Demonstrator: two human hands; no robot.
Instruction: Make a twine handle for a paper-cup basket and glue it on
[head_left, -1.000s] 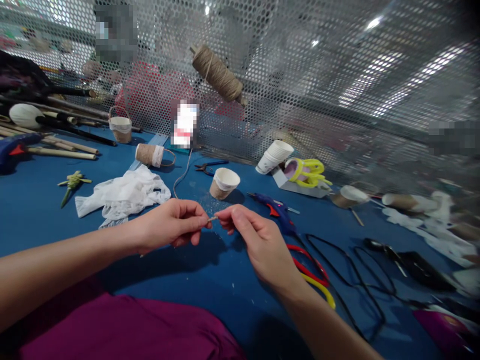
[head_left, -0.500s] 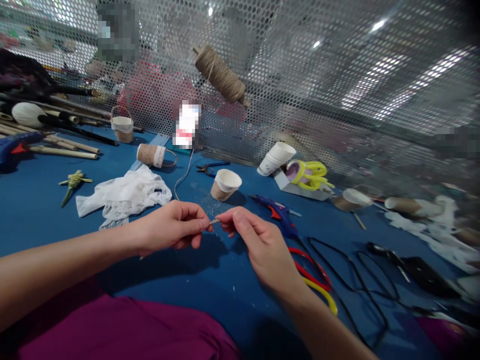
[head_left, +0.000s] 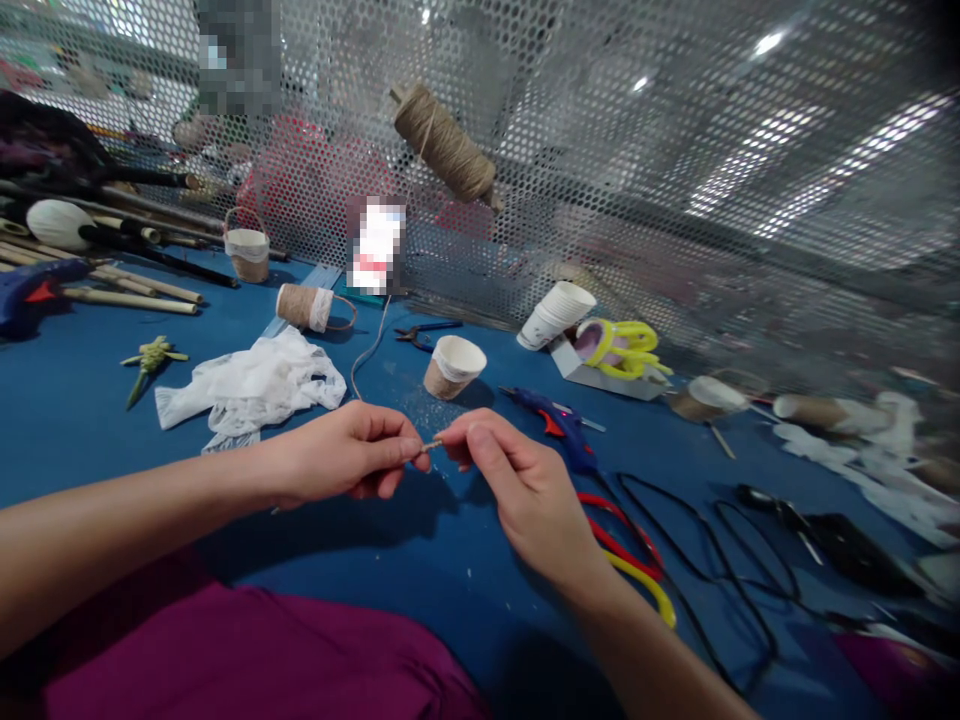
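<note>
Now, the left fingers (head_left: 396,452) and right fingers (head_left: 459,432) pinch closed on a short length of twine (head_left: 433,445) between them, while just beyond, the paper cup (head_left: 448,381) stands already wrapped and lace-trimmed but apparently handleless.

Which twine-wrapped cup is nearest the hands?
The upright, handleless round cup with brown twine and white trim, just beyond the left hand and right hand. The tipped brown cup, back-left brown cup and far-right brown cup are farther away.
</note>
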